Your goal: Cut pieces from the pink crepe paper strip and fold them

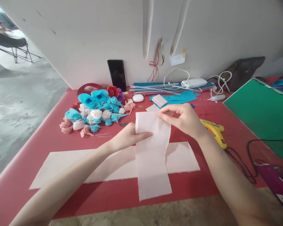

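A pale pink paper strip hangs upright between my hands, its lower end near the table's front edge. My left hand grips its left side, thumb lying across the front and the other fingers hidden behind. At the top right corner, my right hand pinches the strip between thumb and fingers. Behind it, a longer pale paper strip lies flat across the red table. Beyond my left hand sits a heap of blue, white and pink paper flowers.
A yellow glue gun lies right of my right hand, its black cord trailing forward. Blue paper sheets, a white power strip and a phone are along the wall. A green board leans at the right.
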Demonstrator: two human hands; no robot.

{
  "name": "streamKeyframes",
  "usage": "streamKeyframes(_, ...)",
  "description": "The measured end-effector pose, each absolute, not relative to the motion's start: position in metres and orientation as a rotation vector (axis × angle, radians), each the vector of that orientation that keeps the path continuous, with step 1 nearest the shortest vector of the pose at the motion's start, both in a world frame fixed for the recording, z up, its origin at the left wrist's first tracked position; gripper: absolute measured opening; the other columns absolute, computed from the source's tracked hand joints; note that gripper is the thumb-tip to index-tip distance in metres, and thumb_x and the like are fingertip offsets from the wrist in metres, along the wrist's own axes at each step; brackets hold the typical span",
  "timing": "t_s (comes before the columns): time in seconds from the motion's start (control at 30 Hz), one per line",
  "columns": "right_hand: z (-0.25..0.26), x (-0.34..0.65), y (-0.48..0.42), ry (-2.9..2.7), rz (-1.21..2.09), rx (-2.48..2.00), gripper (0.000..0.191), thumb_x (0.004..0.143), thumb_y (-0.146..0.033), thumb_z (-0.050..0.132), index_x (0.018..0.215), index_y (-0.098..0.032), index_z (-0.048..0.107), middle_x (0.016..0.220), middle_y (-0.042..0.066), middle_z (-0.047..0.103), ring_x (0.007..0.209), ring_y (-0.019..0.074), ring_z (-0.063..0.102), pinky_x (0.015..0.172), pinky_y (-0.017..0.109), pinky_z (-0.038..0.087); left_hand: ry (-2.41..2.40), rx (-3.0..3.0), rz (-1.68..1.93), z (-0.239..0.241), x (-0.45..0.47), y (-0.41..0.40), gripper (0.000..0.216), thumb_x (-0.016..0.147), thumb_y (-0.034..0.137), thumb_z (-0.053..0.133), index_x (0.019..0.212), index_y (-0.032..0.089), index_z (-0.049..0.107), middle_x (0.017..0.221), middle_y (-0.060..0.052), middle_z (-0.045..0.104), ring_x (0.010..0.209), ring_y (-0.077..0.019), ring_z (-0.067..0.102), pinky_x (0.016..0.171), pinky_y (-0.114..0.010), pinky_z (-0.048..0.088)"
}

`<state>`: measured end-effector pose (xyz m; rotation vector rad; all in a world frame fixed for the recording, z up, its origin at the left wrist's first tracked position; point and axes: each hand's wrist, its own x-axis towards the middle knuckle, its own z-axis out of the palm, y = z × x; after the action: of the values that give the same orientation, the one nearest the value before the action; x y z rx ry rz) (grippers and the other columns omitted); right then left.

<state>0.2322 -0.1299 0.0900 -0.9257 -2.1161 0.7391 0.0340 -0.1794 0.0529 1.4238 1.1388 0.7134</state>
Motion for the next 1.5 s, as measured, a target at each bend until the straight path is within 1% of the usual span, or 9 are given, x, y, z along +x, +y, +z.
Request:
streamKeyframes(0.13,0.083,0.238,-0.116,-1.977,0.827,-1.005,0.015,0.076,-0.029,0.060,0.071,-0.018,0.068,0.071,0.001,0.067,0.062,0.0128,0.056,0.056,0.025,0.041,1.130,1.373,0.617,0.048,0.037,-0.179,0.021,0.076,0.033,0.063,0.075,0.012,0.068,0.079,-0.005,0.073,0.072,-0.0191,0.068,0.063,-0.025,0.054)
streamKeyframes(0.3,0.072,0.246,-0.099,-1.640,0.941,-1.045,0.013,0.071,-0.031,0.067,0.072,-0.018,0.067,0.074,0.001,0.067,0.069,0.0139,0.059,0.064,0.025,0.044,1.105,1.372,0.568,0.044,0.036,-0.175,0.023,0.076,0.035,0.063,0.073,0.014,0.069,0.074,-0.003,0.073,0.066,-0.0184,0.068,0.060,-0.026,0.053)
streamKeyframes(0.47,0.068,0.250,-0.094,-1.633,1.367,-0.908,0.033,0.078,-0.046,0.059,0.100,-0.021,0.063,0.086,0.002,0.067,0.067,0.0127,0.059,0.057,0.024,0.046,1.111,1.298,0.674,0.047,0.030,-0.171,0.026,0.074,0.038,0.067,0.075,0.012,0.071,0.082,-0.007,0.074,0.075,-0.0223,0.069,0.070,-0.032,0.054)
streamKeyframes(0.57,0.068,0.246,-0.102,-1.884,1.616,-0.816,0.038,0.076,-0.042,0.063,0.108,-0.021,0.059,0.090,0.003,0.067,0.072,0.0137,0.060,0.060,0.025,0.048,1.144,1.255,0.787,0.052,0.024,-0.169,0.026,0.072,0.036,0.069,0.070,0.011,0.071,0.082,-0.008,0.074,0.075,-0.0219,0.069,0.073,-0.031,0.054)
streamKeyframes(0.77,0.065,0.231,-0.113,-1.851,1.805,-0.867,0.024,0.072,-0.032,0.067,0.088,-0.015,0.061,0.065,-0.003,0.059,0.051,0.0083,0.049,0.046,0.021,0.039,1.129,1.158,0.904,0.051,0.018,-0.163,0.025,0.074,0.034,0.069,0.076,0.009,0.070,0.088,-0.011,0.073,0.080,-0.0242,0.069,0.079,-0.036,0.053)
streamKeyframes(0.9,0.055,0.227,-0.109,-1.703,1.802,-0.872,0.033,0.070,-0.030,0.068,0.099,-0.017,0.060,0.066,-0.003,0.060,0.049,0.0087,0.050,0.044,0.021,0.039,1.111,1.072,0.938,0.045,0.018,-0.159,0.025,0.074,0.034,0.070,0.078,0.009,0.069,0.087,-0.011,0.073,0.081,-0.0241,0.068,0.083,-0.037,0.052)
streamKeyframes(1.07,0.043,0.226,-0.106,-1.590,1.822,-0.816,0.031,0.071,-0.030,0.066,0.101,-0.020,0.063,0.068,-0.002,0.063,0.049,0.0096,0.051,0.047,0.023,0.042,1.032,1.018,0.989,0.038,0.014,-0.154,0.024,0.070,0.033,0.074,0.074,0.010,0.068,0.078,-0.008,0.072,0.071,-0.0189,0.068,0.075,-0.031,0.053)
streamKeyframes(1.2,0.040,0.223,-0.107,-1.438,1.810,-0.862,0.025,0.066,-0.028,0.069,0.090,-0.021,0.068,0.067,-0.002,0.064,0.050,0.0094,0.050,0.045,0.021,0.039,0.899,0.942,1.076,0.035,0.012,-0.152,0.020,0.068,0.027,0.074,0.082,0.013,0.069,0.079,-0.005,0.072,0.070,-0.0157,0.067,0.069,-0.026,0.053)
streamKeyframes(1.5,0.047,0.220,-0.108,-1.400,1.823,-0.854,0.010,0.059,-0.019,0.060,0.063,-0.020,0.070,0.060,-0.002,0.063,0.047,0.0078,0.051,0.044,0.019,0.037,0.723,0.976,1.106,0.039,0.012,-0.154,0.010,0.065,0.010,0.059,0.064,0.012,0.069,0.063,-0.004,0.067,0.054,-0.0110,0.061,0.051,-0.019,0.046)
